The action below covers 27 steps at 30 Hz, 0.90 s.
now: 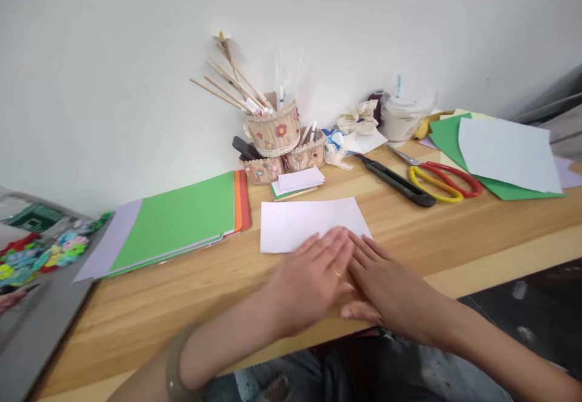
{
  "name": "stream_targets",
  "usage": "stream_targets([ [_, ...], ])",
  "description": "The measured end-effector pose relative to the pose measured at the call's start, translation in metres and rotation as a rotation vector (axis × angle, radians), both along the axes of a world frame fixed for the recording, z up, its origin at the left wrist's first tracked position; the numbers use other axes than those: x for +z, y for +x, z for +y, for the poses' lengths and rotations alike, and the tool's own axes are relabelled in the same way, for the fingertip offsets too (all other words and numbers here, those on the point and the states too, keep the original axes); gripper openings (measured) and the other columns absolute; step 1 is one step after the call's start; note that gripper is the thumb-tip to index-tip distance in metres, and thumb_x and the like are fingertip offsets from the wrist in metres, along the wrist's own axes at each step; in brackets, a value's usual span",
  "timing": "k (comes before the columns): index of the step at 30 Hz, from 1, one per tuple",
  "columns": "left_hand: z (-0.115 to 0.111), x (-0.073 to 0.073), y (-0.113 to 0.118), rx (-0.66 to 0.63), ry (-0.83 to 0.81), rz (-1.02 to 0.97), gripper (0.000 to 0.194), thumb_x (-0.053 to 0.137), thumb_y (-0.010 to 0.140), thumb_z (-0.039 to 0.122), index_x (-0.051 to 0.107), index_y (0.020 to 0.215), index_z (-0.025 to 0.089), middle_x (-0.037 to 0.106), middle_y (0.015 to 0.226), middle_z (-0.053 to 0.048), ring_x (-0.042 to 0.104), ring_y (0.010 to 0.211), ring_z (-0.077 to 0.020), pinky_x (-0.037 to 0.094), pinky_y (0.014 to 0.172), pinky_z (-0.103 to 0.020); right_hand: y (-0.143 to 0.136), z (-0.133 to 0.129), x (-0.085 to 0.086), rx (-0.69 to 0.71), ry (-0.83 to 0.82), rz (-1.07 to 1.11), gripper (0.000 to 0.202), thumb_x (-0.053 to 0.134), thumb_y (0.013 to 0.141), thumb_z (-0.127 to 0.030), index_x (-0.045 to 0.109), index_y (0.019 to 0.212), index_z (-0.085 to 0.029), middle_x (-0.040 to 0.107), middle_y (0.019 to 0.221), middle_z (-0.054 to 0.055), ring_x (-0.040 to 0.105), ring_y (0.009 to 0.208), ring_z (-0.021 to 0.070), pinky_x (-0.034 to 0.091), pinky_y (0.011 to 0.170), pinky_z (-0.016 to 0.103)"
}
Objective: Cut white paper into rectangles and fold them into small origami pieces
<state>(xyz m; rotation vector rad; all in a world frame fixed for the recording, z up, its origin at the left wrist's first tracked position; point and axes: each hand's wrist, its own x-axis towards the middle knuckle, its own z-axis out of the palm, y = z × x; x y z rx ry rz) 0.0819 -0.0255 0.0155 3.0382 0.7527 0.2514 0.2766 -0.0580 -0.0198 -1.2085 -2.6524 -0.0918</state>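
A white sheet of paper, apparently folded, lies flat on the wooden table in front of me. My left hand lies flat over the paper's near edge, fingers stretched out; a ring shows on one finger. Beside it, touching or nearly touching at the fingertips, my right hand rests palm down with its thumb apart, on the near right part of the sheet. The hands hide the paper's near edge. Just behind the sheet is a small stack of cut paper pieces.
Coloured sheets lie at left. Decorated holders with sticks and pens stand by the wall. Right of them are a utility knife, scissors, a plastic cup and more paper. Colourful pieces lie at far left.
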Motion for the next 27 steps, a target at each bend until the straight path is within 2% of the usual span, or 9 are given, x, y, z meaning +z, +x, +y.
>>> stream_targets([
  [3, -0.003, 0.003, 0.031, -0.005, -0.163, 0.012, 0.076, 0.026, 0.092, 0.056, 0.014, 0.140, -0.002, 0.015, 0.147, -0.021, 0.000, 0.137, -0.0233, 0.014, 0.114, -0.035, -0.005, 0.003, -0.004, -0.004, 0.044, 0.002, 0.078, 0.051, 0.082, -0.052, 0.027, 0.141, -0.006, 0.037, 0.139, 0.023, 0.032, 0.130, 0.0310, 0.030, 0.103, 0.049],
  [4, 0.000, 0.002, 0.037, -0.005, -0.227, 0.012, 0.078, 0.024, 0.092, 0.057, 0.012, 0.140, -0.003, 0.012, 0.148, -0.022, -0.002, 0.137, -0.0231, 0.013, 0.114, -0.035, -0.005, 0.004, -0.005, -0.001, 0.053, -0.002, 0.080, 0.052, 0.081, -0.052, 0.027, 0.141, -0.006, 0.037, 0.139, 0.022, 0.032, 0.130, 0.0317, 0.030, 0.103, 0.049],
  [7, 0.010, -0.004, 0.038, 0.073, -0.414, 0.055, 0.075, 0.021, 0.094, 0.053, 0.008, 0.140, -0.004, 0.002, 0.148, -0.024, -0.005, 0.136, -0.0249, 0.015, 0.114, -0.039, -0.002, 0.005, -0.008, 0.011, 0.066, -0.008, 0.096, 0.048, 0.073, -0.070, 0.030, 0.139, -0.003, 0.037, 0.139, 0.024, 0.032, 0.130, 0.0329, 0.033, 0.101, 0.048],
  [11, 0.010, -0.011, 0.002, 0.216, -0.501, 0.109, 0.072, 0.021, 0.096, 0.048, 0.002, 0.140, -0.005, -0.007, 0.148, -0.023, -0.012, 0.135, -0.0260, 0.012, 0.113, -0.044, 0.003, 0.006, -0.013, -0.001, 0.102, -0.012, 0.100, 0.046, 0.073, -0.071, 0.028, 0.137, 0.004, 0.033, 0.140, 0.027, 0.028, 0.132, 0.0315, 0.035, 0.101, 0.045],
  [15, -0.002, -0.010, -0.055, 0.344, -0.472, 0.138, 0.064, 0.017, 0.097, 0.045, -0.007, 0.143, 0.007, -0.012, 0.149, -0.016, -0.012, 0.136, -0.0229, 0.011, 0.113, -0.043, 0.004, 0.008, -0.016, 0.031, 0.152, -0.003, 0.100, 0.045, 0.075, -0.070, 0.024, 0.138, 0.005, 0.032, 0.139, 0.029, 0.030, 0.131, 0.0323, 0.038, 0.099, 0.045],
  [18, -0.008, -0.008, -0.081, 0.416, -0.443, 0.202, 0.063, 0.018, 0.097, 0.044, -0.009, 0.143, 0.011, -0.013, 0.149, -0.013, -0.010, 0.137, -0.0216, 0.012, 0.113, -0.042, 0.007, 0.009, -0.015, 0.055, 0.199, 0.004, 0.098, 0.037, 0.080, -0.069, 0.016, 0.141, 0.004, 0.036, 0.137, 0.029, 0.036, 0.128, 0.0317, 0.040, 0.096, 0.044],
  [23, -0.010, -0.008, -0.085, 0.424, -0.400, 0.250, 0.063, 0.019, 0.097, 0.044, -0.012, 0.143, 0.012, -0.012, 0.150, -0.012, -0.008, 0.138, -0.0212, 0.012, 0.113, -0.042, 0.036, 0.003, -0.013, 0.025, 0.250, 0.000, 0.094, 0.034, 0.082, -0.068, 0.006, 0.144, -0.003, 0.043, 0.134, 0.025, 0.042, 0.124, 0.0302, 0.038, 0.096, 0.047],
  [25, -0.010, -0.009, -0.083, 0.428, -0.387, 0.243, 0.064, 0.019, 0.097, 0.044, -0.012, 0.143, 0.013, -0.012, 0.150, -0.013, -0.008, 0.138, -0.0217, 0.012, 0.113, -0.043, 0.050, -0.002, -0.011, 0.013, 0.273, -0.009, 0.093, 0.034, 0.081, -0.069, 0.010, 0.144, -0.005, 0.045, 0.133, 0.023, 0.043, 0.123, 0.0306, 0.037, 0.095, 0.050],
  [27, -0.010, -0.010, -0.083, 0.432, -0.385, 0.238, 0.065, 0.020, 0.097, 0.045, -0.012, 0.143, 0.012, -0.012, 0.150, -0.014, -0.008, 0.138, -0.0225, 0.013, 0.112, -0.044, 0.055, -0.004, -0.008, -0.008, 0.298, -0.012, 0.089, 0.031, 0.082, -0.069, 0.022, 0.142, -0.004, 0.048, 0.131, 0.023, 0.043, 0.123, 0.0311, 0.034, 0.096, 0.051],
])
